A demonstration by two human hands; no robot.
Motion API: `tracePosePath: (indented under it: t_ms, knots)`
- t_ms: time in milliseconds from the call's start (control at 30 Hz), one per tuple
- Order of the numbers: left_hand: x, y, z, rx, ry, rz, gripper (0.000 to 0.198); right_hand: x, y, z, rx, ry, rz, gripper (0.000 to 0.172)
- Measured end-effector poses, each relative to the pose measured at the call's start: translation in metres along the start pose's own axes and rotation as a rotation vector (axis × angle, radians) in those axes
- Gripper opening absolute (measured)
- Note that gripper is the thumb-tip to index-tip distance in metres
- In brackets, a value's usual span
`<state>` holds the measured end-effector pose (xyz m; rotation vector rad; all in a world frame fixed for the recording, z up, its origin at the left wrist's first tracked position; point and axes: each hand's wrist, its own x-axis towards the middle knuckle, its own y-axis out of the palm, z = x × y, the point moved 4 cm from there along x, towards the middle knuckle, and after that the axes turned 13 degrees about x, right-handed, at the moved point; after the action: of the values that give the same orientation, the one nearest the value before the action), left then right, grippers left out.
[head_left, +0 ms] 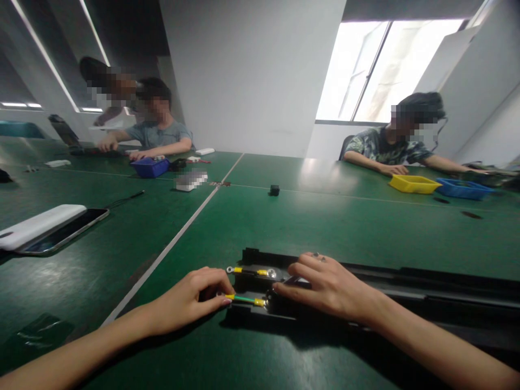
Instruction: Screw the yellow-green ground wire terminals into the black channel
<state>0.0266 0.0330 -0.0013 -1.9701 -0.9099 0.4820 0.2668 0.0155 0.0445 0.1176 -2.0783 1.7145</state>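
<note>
Two long black metal channels lie side by side on the green table, running off to the right. Across the left end of the nearer one sits a short green wire with yellow-sleeved ring terminals. My left hand pinches its outer end between thumb and forefinger. A similar short wire with yellow sleeves is fixed at one end in the farther channel, its other ring terminal sticking out past the edge. My right hand is closed over the channels, beside the wires' inner ends; whatever lies under its fingers is mostly hidden.
A white power bank and a phone lie at the left. Farther off are a small black cube, a purple bin, a yellow tray and a blue tray. Several people are across the table.
</note>
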Motion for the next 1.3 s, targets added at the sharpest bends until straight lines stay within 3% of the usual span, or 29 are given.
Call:
tracePosePath:
  t_ms: [1300]
  knots:
    - [0.0001,-0.0009,-0.0014,0.002,-0.001,0.007,0.012,0.0001,-0.0009,0.0006,-0.001,-0.007,0.010,0.033]
